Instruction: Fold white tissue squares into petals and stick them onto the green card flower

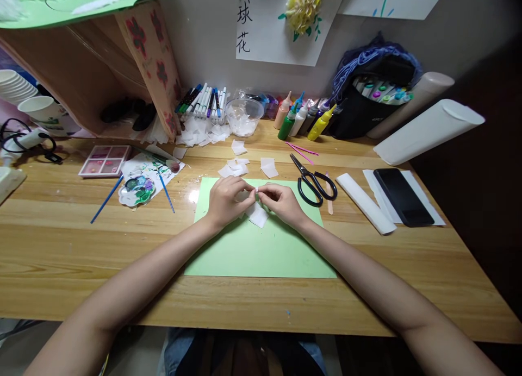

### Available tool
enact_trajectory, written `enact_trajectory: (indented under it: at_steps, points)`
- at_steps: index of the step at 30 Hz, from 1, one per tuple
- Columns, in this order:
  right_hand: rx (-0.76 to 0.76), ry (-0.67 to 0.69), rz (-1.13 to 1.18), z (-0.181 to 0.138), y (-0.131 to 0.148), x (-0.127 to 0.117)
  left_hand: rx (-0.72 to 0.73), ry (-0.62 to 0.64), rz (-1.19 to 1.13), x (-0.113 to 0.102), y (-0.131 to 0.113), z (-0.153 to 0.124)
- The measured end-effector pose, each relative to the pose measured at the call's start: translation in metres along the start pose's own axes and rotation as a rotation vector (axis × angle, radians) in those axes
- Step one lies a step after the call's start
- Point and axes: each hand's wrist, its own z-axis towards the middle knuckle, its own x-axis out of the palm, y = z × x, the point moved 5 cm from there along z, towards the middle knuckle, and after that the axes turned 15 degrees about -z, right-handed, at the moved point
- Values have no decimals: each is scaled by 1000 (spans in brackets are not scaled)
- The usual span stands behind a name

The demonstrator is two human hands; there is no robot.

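My left hand [227, 202] and my right hand [284, 203] meet over a light green sheet of paper [261, 256]. Thumbs and fingers of both are closed in a pinch on one small white piece of paper [256, 189], mostly hidden by the fingertips. Just below them, a thin white paper square [258, 215] lies on the green sheet, partly behind my left fingers. More white paper squares [269, 167] lie beyond the sheet's far edge. To the right, black-handled scissors [312, 180] overlap the sheet's corner, their blades pointing away to the left.
Paintbrushes and a paint palette [137, 190] lie at left. Behind stand markers [204, 100], a clear bowl [244, 118] and paint bottles [299, 119]. At right are a folded white paper strip [365, 203], a phone [403, 196] and a white container [428, 131].
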Motion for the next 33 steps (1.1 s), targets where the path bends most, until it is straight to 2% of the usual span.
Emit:
enact_trajectory:
  at_steps: [10, 19, 28, 33]
  points:
    - [8, -17, -6, -1, 1, -1, 5, -13, -34, 0, 0, -1]
    - [43, -72, 6, 0, -2, -3, 24, 89, -31, 5, -1, 0]
    - [30, -91, -40, -1, -2, -4, -5, 49, -33, 2, 0, 1]
    - [27, -77, -30, -1, 0, -4, 13, 85, -61, 4, -1, 1]
